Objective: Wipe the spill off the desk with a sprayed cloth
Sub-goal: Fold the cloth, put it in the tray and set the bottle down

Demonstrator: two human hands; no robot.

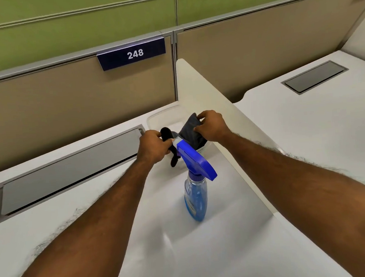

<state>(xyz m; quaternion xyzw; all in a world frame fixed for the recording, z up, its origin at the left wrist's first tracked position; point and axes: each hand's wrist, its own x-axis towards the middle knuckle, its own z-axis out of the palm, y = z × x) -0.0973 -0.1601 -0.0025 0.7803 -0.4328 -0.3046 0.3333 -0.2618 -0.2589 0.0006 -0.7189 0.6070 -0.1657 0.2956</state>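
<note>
A blue spray bottle (196, 199) with a blue trigger head stands upright on the white desk (217, 254), just in front of my hands. Behind it sits a clear plastic container (160, 118) against the white side divider. My right hand (212, 126) pinches a dark grey cloth (193, 130) at the container's right end. My left hand (153, 145) is closed around a black object (168, 135) at the container's near left side; its lower end pokes out below my fist. No spill stands out on the desk surface.
A grey cable-tray lid (69, 170) is set into the desk at left. A beige partition (66, 99) with a "248" sign (133, 54) runs along the back. The white divider (197, 87) separates a neighbouring desk (306, 129) on the right.
</note>
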